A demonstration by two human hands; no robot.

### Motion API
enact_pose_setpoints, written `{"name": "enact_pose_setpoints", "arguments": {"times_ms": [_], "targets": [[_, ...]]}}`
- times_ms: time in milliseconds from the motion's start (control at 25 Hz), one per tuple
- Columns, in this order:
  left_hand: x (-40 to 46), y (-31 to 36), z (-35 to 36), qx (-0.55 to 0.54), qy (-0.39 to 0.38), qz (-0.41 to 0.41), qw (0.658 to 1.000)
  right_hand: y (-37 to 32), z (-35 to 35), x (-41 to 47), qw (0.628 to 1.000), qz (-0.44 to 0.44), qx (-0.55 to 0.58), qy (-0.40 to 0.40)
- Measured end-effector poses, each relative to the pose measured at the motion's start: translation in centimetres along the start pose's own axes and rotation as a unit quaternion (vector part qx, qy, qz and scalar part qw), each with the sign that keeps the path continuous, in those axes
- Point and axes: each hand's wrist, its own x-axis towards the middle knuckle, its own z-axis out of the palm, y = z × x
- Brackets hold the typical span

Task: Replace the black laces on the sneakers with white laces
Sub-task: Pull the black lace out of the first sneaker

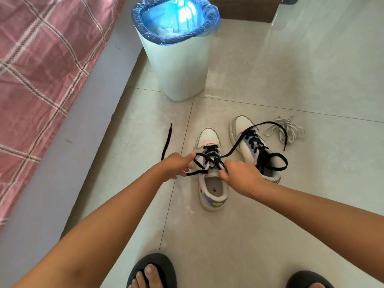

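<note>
At frame centre the near sneaker (211, 173) sits heel toward the person, so its black lace (209, 157) faces up for unthreading. The left hand (178, 166) pinches one loosened strand; the right hand (239, 175) curls on the crossings. The white laces (287, 129) wait right of the far sneaker (253, 146).

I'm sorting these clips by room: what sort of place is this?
Most likely a bedroom at home: a bed with a pink checked cover stands beside a tiled floor, with a lined waste bin next to it.
</note>
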Motion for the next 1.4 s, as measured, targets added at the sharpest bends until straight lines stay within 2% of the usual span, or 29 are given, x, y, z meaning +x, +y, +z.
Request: {"name": "enact_pose_setpoints", "arguments": {"times_ms": [40,80,120,200,240,280,320,360,400,440,480,520,560,600,640,720,880,960,1080,1160,1200,1240,1280,1320,1400], "targets": [[-0.3,-0.4,0.1,-0.053,-0.053,-0.026,0.997,0.0,0.0,0.0,1.000,0.000,0.003,-0.004],[-0.5,-0.6,0.3,-0.090,-0.085,-0.018,0.992,0.0,-0.1,0.1,1.000,0.000,0.005,-0.007],[-0.4,-0.7,0.8,-0.098,-0.083,0.006,0.992,0.0,-0.2,0.1,1.000,0.000,0.007,-0.011],[0.4,-0.7,1.5,-0.040,0.000,0.062,0.997,-0.1,-0.3,0.3,1.000,-0.003,0.004,-0.016],[0.8,-0.5,1.4,0.027,0.065,0.089,0.994,0.0,-0.3,0.4,1.000,-0.007,0.000,-0.019],[1.3,-0.4,0.8,0.144,0.145,0.118,0.972,0.1,-0.4,0.4,1.000,-0.010,-0.007,-0.021],[1.5,-0.4,0.1,0.309,0.231,0.154,0.909,0.3,-0.4,0.4,1.000,-0.014,-0.011,-0.024],[1.5,-0.5,-0.7,0.453,0.298,0.183,0.820,0.4,-0.4,0.5,1.000,-0.016,-0.012,-0.024],[1.5,-0.5,-1.4,0.560,0.328,0.203,0.734,0.5,-0.3,0.5,1.000,-0.015,-0.013,-0.022],[1.7,-0.9,-1.5,0.598,0.341,0.202,0.697,0.5,-0.2,0.4,1.000,-0.013,-0.013,-0.018],[1.8,-1.2,-1.2,0.565,0.314,0.178,0.742,0.5,-0.1,0.4,1.000,-0.009,-0.010,-0.013],[1.6,-1.2,-0.7,0.435,0.288,0.131,0.843,0.5,0.1,0.4,1.000,-0.006,-0.004,-0.008],[1.4,-1.0,-0.2,0.279,0.226,0.072,0.930,0.5,0.2,0.4,1.000,-0.004,0.003,-0.005],[1.5,-1.1,0.2,0.124,0.146,0.007,0.981,0.4,0.3,0.4,1.000,-0.002,0.010,-0.004],[1.1,-0.8,0.4,0.033,0.082,-0.034,0.995,0.4,0.4,0.4,1.000,-0.001,0.016,-0.003],[0.5,-0.6,0.7,-0.006,0.033,-0.032,0.999,0.5,0.6,0.5,1.000,-0.002,0.020,-0.003],[0.3,0.2,1.3,0.015,-0.020,-0.037,0.999,0.6,0.6,0.6,1.000,-0.008,0.022,-0.005],[0.5,0.5,1.6,0.029,-0.022,-0.050,0.998,0.6,0.6,0.6,1.000,-0.009,0.023,-0.007],[1.1,0.8,1.9,0.034,0.023,-0.016,0.999,0.6,0.6,0.6,0.999,-0.012,0.029,-0.008],[1.8,1.0,1.5,0.066,0.094,0.036,0.993,0.8,0.5,0.6,1.000,-0.018,0.020,-0.010],[2.1,1.1,0.9,0.119,0.139,0.054,0.982,0.9,0.4,0.6,1.000,-0.020,0.011,-0.011],[2.2,1.0,0.0,0.199,0.190,0.058,0.960,1.0,0.3,0.6,1.000,-0.021,0.002,-0.011],[2.3,0.7,-1.2,0.293,0.243,0.053,0.923,1.2,0.2,0.6,1.000,-0.021,-0.004,-0.009],[2.4,0.2,-2.5,0.394,0.286,0.045,0.872,1.2,0.2,0.5,1.000,-0.019,-0.006,-0.006],[2.8,-0.9,-5.1,0.567,0.311,0.033,0.762,1.1,0.3,0.4,1.000,-0.013,-0.005,-0.002]]}}
